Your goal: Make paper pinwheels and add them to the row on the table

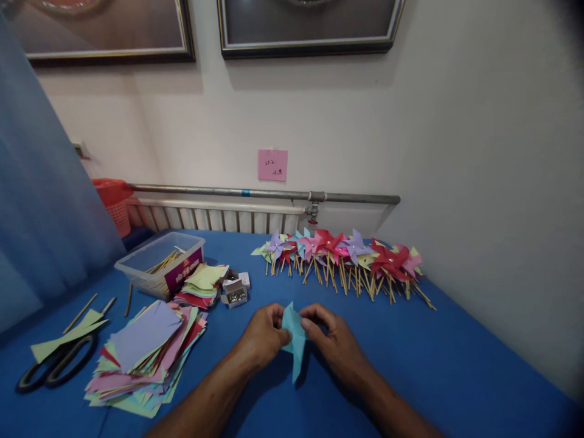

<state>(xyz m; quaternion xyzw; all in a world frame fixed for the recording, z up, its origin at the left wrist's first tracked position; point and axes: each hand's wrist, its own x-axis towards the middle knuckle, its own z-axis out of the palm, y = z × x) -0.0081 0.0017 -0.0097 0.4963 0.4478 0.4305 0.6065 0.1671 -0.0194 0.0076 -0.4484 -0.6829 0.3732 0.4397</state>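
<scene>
Between my hands, above the blue tabletop [347,389], is a light-blue paper pinwheel head [296,344] with its blades partly folded in. My left hand [264,334] pinches its left side between thumb and fingers. On the other side my right hand [331,337] grips the paper's edge with thumb and fingertips. No stick shows on this piece. Just beyond my left hand are small open boxes of metal pins [236,297]. Finished pinwheels [328,243] in several colours, on wooden sticks, lie in a row at the back right.
Stacked coloured paper [146,334] lies at left, with a smaller stack [206,280] behind it. A clear plastic box [141,278] holds wooden sticks. Black-handled scissors [68,362] lie under paper scraps. A radiator [214,216], pipe and red basket [119,213] stand along the wall.
</scene>
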